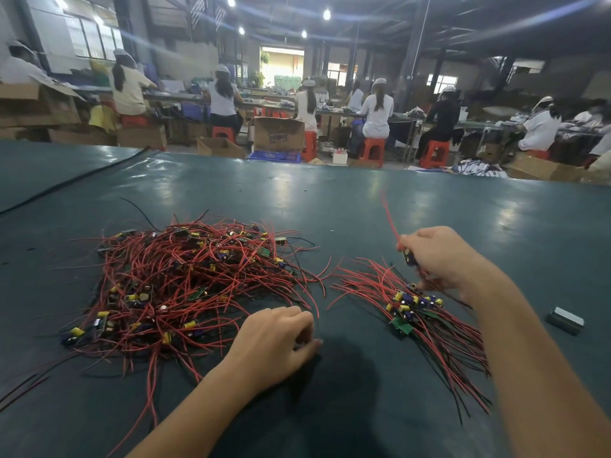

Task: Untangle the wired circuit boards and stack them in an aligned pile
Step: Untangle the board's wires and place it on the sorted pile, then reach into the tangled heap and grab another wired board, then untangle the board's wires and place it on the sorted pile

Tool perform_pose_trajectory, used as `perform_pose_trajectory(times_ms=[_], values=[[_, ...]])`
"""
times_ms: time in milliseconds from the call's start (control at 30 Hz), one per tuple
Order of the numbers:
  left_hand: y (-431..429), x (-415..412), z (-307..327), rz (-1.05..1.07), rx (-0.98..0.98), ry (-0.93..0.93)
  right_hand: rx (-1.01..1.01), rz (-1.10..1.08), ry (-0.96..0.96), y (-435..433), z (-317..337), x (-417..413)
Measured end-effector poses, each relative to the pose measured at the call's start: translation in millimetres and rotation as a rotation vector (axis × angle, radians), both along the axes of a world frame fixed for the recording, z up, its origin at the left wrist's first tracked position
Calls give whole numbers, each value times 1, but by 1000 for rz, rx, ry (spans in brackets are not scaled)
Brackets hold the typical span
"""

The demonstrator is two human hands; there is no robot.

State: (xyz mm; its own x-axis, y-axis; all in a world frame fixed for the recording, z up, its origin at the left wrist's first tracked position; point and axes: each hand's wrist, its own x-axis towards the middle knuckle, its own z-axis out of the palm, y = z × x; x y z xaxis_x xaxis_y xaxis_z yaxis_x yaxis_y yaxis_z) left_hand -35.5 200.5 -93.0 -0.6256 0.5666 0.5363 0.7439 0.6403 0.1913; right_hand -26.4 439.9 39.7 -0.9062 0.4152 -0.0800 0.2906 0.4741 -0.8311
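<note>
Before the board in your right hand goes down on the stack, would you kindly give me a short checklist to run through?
1. Right hand grips a board: ok.
2. Its red wire is free of the tangled pile: ok.
3. Sorted stack lies just under that hand: ok.
4. Boards in the stack squarely aligned: cannot tell, blurred.
5. Left hand clear of the stack, resting on the table: ok.

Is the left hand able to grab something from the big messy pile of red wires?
Probably yes. The left hand rests at the near edge of the tangled pile, seems to hold nothing, and nothing lies between them.
</note>
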Motion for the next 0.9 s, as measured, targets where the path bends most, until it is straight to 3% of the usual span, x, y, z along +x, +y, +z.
perform_pose_trajectory(times_ms=[200, 433, 500, 667, 800, 900], values=[[2, 6, 6, 2, 76, 103, 730, 116, -231, 12, -46, -13], [-10, -2, 24, 31, 435, 367, 1106, 61, -109, 7, -82, -11], [-19, -10, 25, 118, 485, 363, 1039, 32, -2, -1, -84, -10], [-40, -27, 19, 488, 426, 160, 593, 74, 345, -54, -91, -2], [-45, -33, 10, 554, 222, -36, 332, 154, 471, -93, -108, 5], [-42, -33, 3, 546, 149, -62, 242, 206, 491, -107, -123, 9]])
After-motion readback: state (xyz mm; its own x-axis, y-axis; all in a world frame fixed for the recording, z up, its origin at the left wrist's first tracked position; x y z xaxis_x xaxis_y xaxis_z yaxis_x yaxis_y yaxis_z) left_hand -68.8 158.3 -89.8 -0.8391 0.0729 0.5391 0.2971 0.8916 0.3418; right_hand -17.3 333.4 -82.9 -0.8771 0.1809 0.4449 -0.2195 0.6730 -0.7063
